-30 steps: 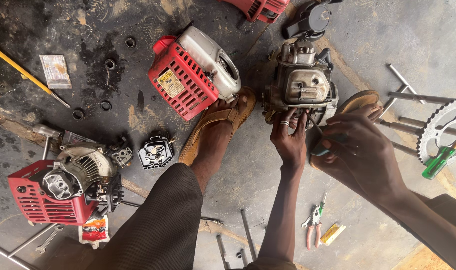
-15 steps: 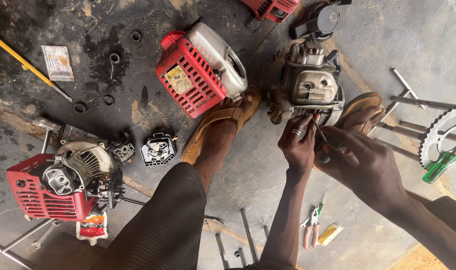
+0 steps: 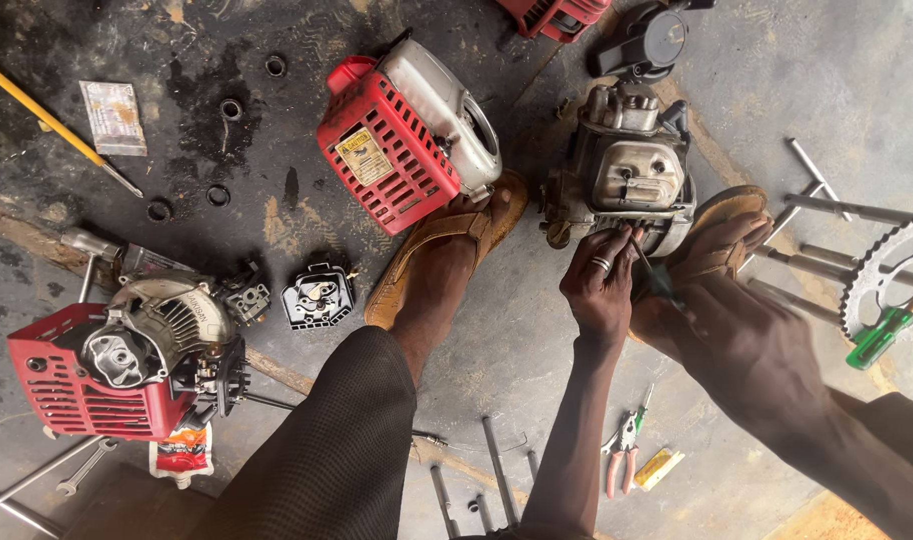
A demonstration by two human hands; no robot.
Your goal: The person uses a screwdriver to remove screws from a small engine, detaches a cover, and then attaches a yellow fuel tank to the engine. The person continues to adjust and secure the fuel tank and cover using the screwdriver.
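Oil-stained concrete floor point(image 3: 277, 200), dark patches and grit, small-engine parts scattered all over it. Landmark: the bare grey engine block point(image 3: 632, 175), standing on the floor between the person's two sandalled feet. Left hand point(image 3: 599, 290) comes up from below on a straight forearm, palm down, ring on one finger; its fingertips are bunched together and press against the lower edge of the engine block. Right hand point(image 3: 722, 330) reaches in from the lower right, blurred, wrist bent toward the block, fingers curled shut around the handle of a thin screwdriver point(image 3: 649, 268) whose shaft slants up to the block's lower edge, just beside the left fingertips. Right foot in a brown sandal point(image 3: 722, 235) sits touching the block's right side; left foot in its sandal point(image 3: 447, 255) lies just left of the block. Further left of the block, a red-shrouded engine with a white fuel tank point(image 3: 407, 135) rests by the left toes. A black recoil-starter cover point(image 3: 652, 40) lies just above the block. Far left and below, a second red engine point(image 3: 117, 365) with exposed flywheel, and a small black carburettor-like part point(image 3: 319, 297) near it. Right of the block: steel rods point(image 3: 827, 210), a chain sprocket point(image 3: 892, 275), a green-handled screwdriver point(image 3: 882, 335). Below the block, red-handled pliers point(image 3: 622, 455).
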